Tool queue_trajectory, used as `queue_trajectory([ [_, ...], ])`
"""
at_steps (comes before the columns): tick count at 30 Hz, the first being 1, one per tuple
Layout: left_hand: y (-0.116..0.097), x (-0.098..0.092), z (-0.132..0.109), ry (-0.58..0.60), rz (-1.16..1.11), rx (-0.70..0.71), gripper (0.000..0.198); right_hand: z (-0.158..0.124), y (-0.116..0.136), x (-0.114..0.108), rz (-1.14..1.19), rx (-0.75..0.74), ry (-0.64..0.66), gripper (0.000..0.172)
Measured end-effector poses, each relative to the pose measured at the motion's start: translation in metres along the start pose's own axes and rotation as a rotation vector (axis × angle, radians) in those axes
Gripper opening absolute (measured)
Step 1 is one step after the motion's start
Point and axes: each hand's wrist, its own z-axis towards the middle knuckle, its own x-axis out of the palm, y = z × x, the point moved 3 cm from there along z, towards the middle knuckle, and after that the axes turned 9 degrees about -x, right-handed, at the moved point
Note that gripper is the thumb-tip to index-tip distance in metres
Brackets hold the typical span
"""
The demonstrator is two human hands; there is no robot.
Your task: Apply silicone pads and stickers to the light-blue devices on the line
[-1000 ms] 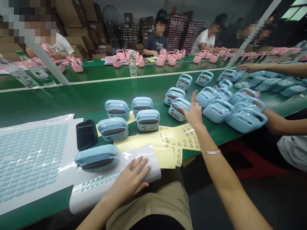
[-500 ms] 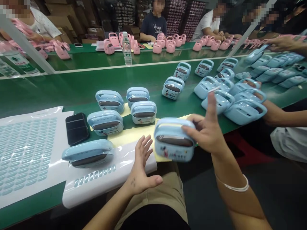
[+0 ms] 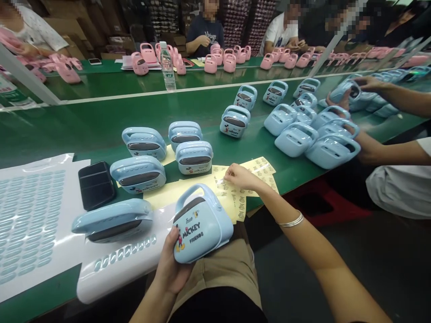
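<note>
Item moved since the last frame: the blue Mickey case (image 3: pixel 202 226) has passed from my right hand to my left hand (image 3: pixel 170 264), which grips it, tilted, at 6 o'clock. My right hand (image 3: pixel 240 176), released and open, now rests on the yellow sticker sheets (image 3: pixel 259 168) at 12 o'clock. Green desk (image 3: pixel 101 130) carries them; a second blue case (image 3: pixel 112 220) lies at 9 o'clock.

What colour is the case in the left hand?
The case is pale blue; the head view shows it best.
</note>
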Motion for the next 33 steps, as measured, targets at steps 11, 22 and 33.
queue_trajectory([
  [11,-0.011,-0.001,-0.001,-0.127,0.082,0.031,0.025,0.011,0.003,-0.003,-0.047,0.036,0.102,0.025],
  [22,-0.020,0.001,0.003,-0.130,0.123,0.054,0.036,0.016,-0.006,0.010,-0.115,0.079,0.008,0.014],
  [33,-0.033,0.025,-0.002,0.044,0.083,0.018,0.034,0.019,-0.012,-0.007,0.235,-0.006,0.296,0.022],
])
